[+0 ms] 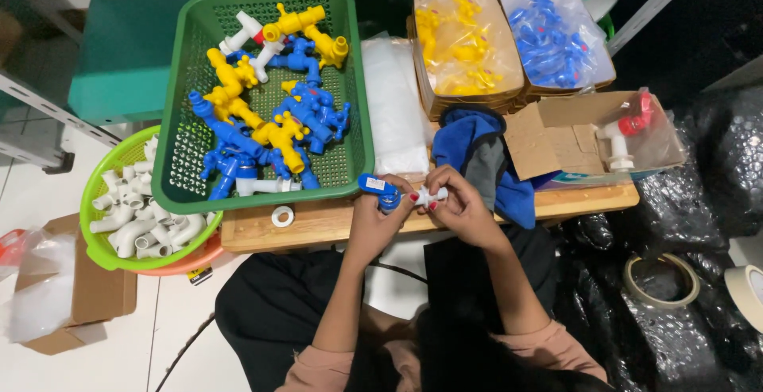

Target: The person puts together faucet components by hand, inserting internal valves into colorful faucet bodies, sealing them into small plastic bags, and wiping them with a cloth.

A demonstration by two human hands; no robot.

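My left hand (377,213) grips a blue plastic tap (380,187) just in front of the wooden table edge. My right hand (461,201) pinches a small white plastic fitting (427,196) that meets the tap's end. Both hands sit close together above my lap. Just behind them stands a green basket (187,66) holding several blue, yellow and white plastic taps.
A round lime basket (103,257) of white pipe elbows sits at left. A white tape roll (282,216) lies on the wooden table (334,221). Behind are a blue cloth (469,141), bags of yellow taps (461,38) and blue taps (552,34), and a cardboard box (556,133).
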